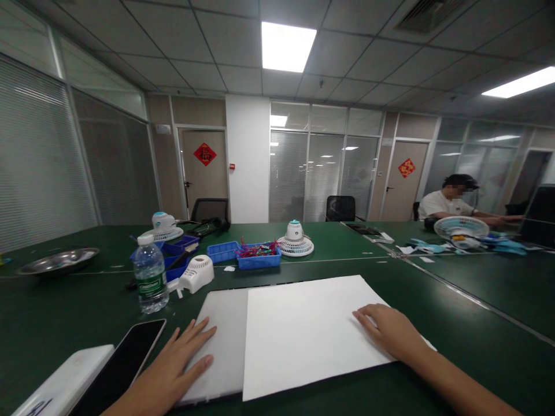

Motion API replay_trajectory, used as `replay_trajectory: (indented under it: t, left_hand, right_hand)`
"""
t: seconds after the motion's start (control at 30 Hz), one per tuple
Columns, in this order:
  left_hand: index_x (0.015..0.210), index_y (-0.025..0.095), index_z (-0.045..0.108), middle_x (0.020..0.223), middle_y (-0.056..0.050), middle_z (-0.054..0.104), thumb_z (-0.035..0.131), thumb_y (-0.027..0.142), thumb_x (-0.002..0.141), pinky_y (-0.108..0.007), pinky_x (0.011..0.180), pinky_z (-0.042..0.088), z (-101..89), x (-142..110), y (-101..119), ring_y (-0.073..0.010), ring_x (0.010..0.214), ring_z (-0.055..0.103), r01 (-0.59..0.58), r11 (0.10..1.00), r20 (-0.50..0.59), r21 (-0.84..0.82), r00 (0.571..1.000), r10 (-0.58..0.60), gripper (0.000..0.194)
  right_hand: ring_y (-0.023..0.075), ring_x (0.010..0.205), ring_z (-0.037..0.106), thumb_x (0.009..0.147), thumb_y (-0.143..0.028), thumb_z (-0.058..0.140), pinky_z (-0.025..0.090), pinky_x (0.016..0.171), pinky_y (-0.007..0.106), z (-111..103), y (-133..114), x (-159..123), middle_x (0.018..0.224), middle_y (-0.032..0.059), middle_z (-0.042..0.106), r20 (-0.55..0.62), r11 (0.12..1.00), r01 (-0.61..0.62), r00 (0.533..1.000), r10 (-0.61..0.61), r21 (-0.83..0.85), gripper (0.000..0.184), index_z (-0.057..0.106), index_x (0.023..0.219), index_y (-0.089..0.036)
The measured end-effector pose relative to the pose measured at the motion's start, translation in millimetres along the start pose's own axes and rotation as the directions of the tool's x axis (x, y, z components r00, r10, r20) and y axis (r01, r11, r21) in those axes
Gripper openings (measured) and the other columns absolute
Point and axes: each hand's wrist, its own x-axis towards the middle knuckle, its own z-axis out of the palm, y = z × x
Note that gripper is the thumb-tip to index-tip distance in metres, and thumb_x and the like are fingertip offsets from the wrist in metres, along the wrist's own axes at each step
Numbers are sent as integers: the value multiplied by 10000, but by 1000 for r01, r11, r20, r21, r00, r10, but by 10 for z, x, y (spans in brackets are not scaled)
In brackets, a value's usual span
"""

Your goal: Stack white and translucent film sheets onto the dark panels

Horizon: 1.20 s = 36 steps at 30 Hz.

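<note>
A large white sheet (303,329) lies on a green table (455,323), overlapping a grey-white board (225,341) at its left. My left hand (173,370) rests flat on the board's left edge with fingers spread, holding nothing. My right hand (390,329) lies palm down on the sheet's right edge, fingers loosely curved, with nothing in it.
A black phone (125,358) and a white box (65,381) lie at front left. Behind stand a water bottle (150,281), a white fan part (197,273), blue trays (259,256) and small fans (295,240). A metal dish (58,261) sits far left. A person (451,199) works at back right.
</note>
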Motion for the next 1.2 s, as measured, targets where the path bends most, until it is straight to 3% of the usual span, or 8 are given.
replay_trajectory:
  t: [0.13,0.27,0.33,0.43,0.6,0.77,0.9,1.2]
  left_hand:
    - [1523,411,324,1624,24,267,416,575,986,-615,1194,202,-18,-21,4,-335,1492,233,-4,1000,0,-12,1000,4,569]
    - [1520,411,332,1622,30,269,426,578,980,-604,1196,215,-26,-21,4,-327,1493,242,3,1000,0,-5,1000,-3,573]
    - [1520,409,332,1624,26,267,442,588,969,-604,1195,217,-17,-16,0,-330,1492,247,-1,1000,2,10,1000,1,590]
    - [1532,397,314,1634,12,251,451,606,957,-617,1195,198,4,-12,-12,-338,1499,222,-2,999,12,35,1000,1,626]
    - [1537,378,322,1639,0,253,455,566,969,-629,1193,185,21,-23,-53,-347,1502,209,-10,1000,7,11,1000,10,613]
    - [1533,388,328,1638,41,244,442,345,983,-605,1197,198,35,-22,-110,-321,1504,205,-14,1000,7,7,1000,14,563]
    - [1529,383,338,1629,68,252,450,173,903,-576,1208,188,72,-1,-164,-297,1504,199,-27,1000,-5,3,1000,27,670]
    - [1517,367,379,1625,64,279,389,170,937,-581,1200,183,133,19,-226,-288,1500,234,-21,1000,-37,-13,999,20,613]
  right_hand:
    - [228,1138,624,1011,-561,316,470,1017,422,-5,-201,-52,1240,67,686,66,988,142,987,-147,65,532,693,1229,-256]
    - [218,1333,492,1006,-539,385,375,1136,439,1,-276,-106,1467,12,524,134,945,279,944,-303,170,485,533,1420,-337]
    - [227,1359,464,1004,-535,395,356,1151,458,19,-243,-110,1494,2,493,113,943,279,947,-302,180,482,513,1434,-354]
    - [242,1302,518,1001,-535,395,382,1129,469,45,-151,-79,1407,29,581,53,960,222,971,-234,172,467,603,1357,-314]
    - [255,1203,590,1008,-530,366,432,1076,480,39,-72,-29,1260,58,675,83,957,212,969,-232,199,474,708,1209,-270]
    - [225,1307,517,1016,-499,378,382,1134,443,17,-151,-77,1372,20,609,129,933,278,941,-312,230,435,649,1299,-312]
    - [236,1369,458,1014,-469,403,357,1153,455,13,-200,-124,1459,21,532,150,897,343,907,-394,280,432,567,1391,-334]
    - [285,1443,350,957,-515,510,286,1183,507,-54,-238,-159,1557,47,401,202,865,415,856,-477,282,541,472,1470,-346]
